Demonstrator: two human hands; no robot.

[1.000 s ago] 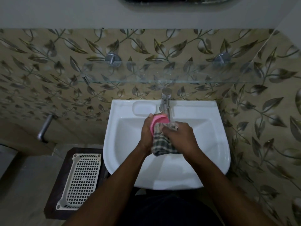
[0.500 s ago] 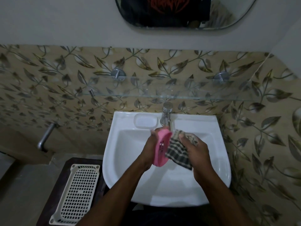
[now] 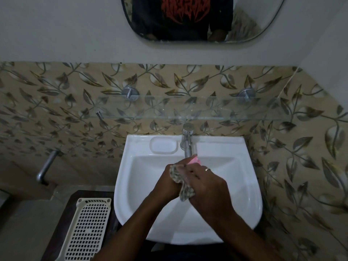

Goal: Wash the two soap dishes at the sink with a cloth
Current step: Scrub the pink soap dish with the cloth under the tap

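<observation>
Dish [image 3: 194, 160], pink, is over the sink [image 3: 120, 185] bowl just below the tap [image 3: 187, 142], mostly hidden: the left hand [image 3: 169, 182] curls round it and the right hand [image 3: 209, 185] clenches the cloth [image 3: 183, 185] against it. Wet plastic could slip from that one-hand grip under hard rubbing and drop into the bowl; the other one is not in sight, so could get missed

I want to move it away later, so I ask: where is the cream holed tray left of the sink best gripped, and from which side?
Probably by the raised rim of its left long side, coming from above and the left. The cream tray lies flat on the dark stool, so fingers cannot slip beneath, and its right side is close to the sink.
</observation>
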